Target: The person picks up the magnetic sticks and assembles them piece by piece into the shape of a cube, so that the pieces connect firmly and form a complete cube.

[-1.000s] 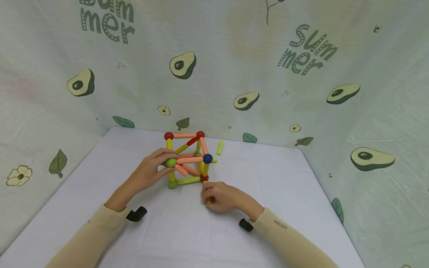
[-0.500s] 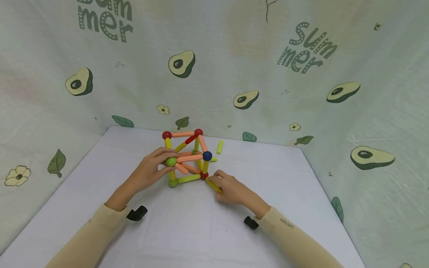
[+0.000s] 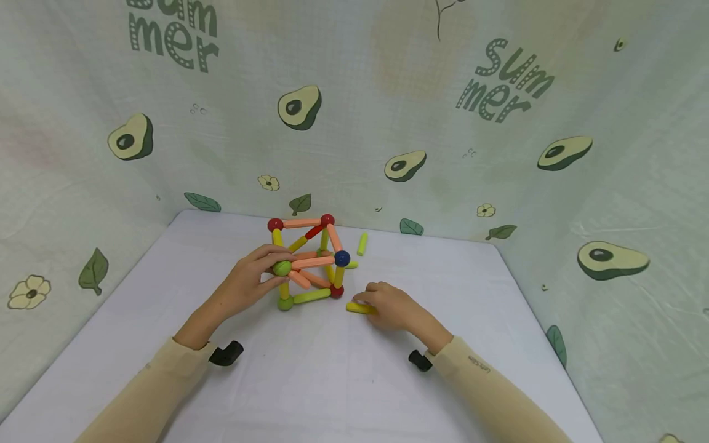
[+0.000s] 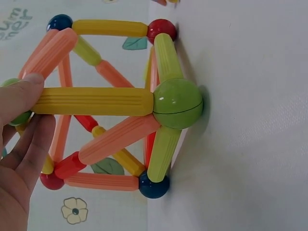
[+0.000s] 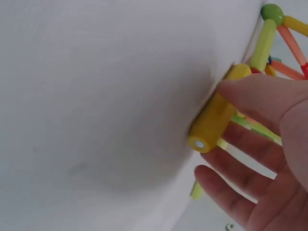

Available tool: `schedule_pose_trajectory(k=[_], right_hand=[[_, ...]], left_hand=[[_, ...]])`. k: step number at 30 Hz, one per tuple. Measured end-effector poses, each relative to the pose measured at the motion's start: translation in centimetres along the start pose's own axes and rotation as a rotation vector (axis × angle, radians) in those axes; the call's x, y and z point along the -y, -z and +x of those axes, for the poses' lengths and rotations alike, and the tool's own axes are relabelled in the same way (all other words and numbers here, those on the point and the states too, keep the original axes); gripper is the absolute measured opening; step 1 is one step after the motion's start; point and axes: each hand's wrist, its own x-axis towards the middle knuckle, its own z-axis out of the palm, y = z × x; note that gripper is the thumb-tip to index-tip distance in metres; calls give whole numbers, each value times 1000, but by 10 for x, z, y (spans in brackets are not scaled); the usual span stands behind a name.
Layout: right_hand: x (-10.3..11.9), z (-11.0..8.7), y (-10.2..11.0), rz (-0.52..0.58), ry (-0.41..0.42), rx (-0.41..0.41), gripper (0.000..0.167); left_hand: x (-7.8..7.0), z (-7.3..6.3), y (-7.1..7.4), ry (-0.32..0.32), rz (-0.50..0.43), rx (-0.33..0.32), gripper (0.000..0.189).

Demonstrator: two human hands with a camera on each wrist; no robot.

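Note:
A cube-like frame of magnetic sticks and balls [image 3: 312, 263] stands on the white table, with diagonal sticks inside it. My left hand [image 3: 244, 280] grips the green ball [image 3: 282, 268] at its upper near-left corner; in the left wrist view the thumb also touches the end of a yellow stick [image 4: 96, 101]. To the right of the frame, my right hand [image 3: 392, 306] pinches a separate yellow magnetic stick [image 5: 219, 113] close to the tabletop. The thumb lies on top of this stick, with fingers behind it. A red ball [image 3: 336, 291] marks the frame's lower near-right corner, apart from the held stick.
A loose lime-green stick [image 3: 362, 243] lies behind the frame to the right. Another lime-green stick [image 3: 351, 265] shows partly beside the frame. A printed cloth [image 3: 354, 123] hangs behind the white table [image 3: 310, 381].
My right hand has moved right, away from the red corner ball, and the yellow stick has turned from pointing forward to lying sideways. The left hand keeps its grip on the green ball.

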Motion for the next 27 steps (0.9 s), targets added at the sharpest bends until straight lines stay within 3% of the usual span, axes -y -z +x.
schedule_pose_trajectory(k=[4,8,13,18,22,27], right_hand=[[11,6,9,165,63,-119,34],[35,25,15,333,154,-270,34],[68,55,14,398,203,-436,38],[84,71,12,407,212,-553,25],[83,71,12,356,199,-555,25],[72,57,7,316,179,-418,28]], left_hand=[[0,0,1,1,-6,0,55],[1,-1,1,5,-19,-2,56],[2,-1,0,3,-4,1,56],[1,0,0,-11,-21,0,56],[1,2,0,-21,-21,6,55],[3,0,1,-25,-14,-1,54]])
